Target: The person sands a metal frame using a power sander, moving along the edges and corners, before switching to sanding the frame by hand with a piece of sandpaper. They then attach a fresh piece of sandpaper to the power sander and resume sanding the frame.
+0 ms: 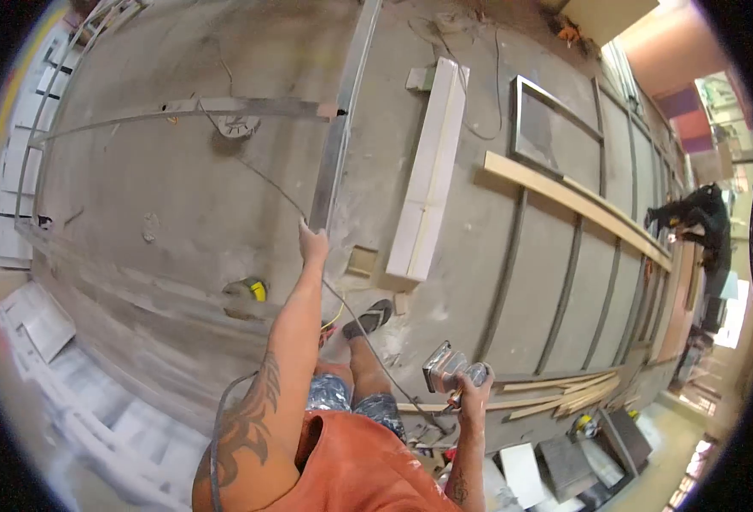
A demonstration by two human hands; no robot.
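My left hand [312, 244] is stretched forward with its fingers closed round a thin grey cord [272, 184], beside the near end of a long metal bar [335, 162]. The cord runs on from this hand past my foot towards the lower right. At the lower right my right hand [473, 389] grips a power sander [446, 369] with a flat rectangular pad and a clear part, held above the floor.
A long white box [430, 175] lies ahead on the dusty floor [180, 179]. To its right are a wooden board [577, 205] and a metal frame [572, 290]. A yellow-and-black tool [252, 290] lies left. Another person [702, 224] in dark clothes bends at the far right.
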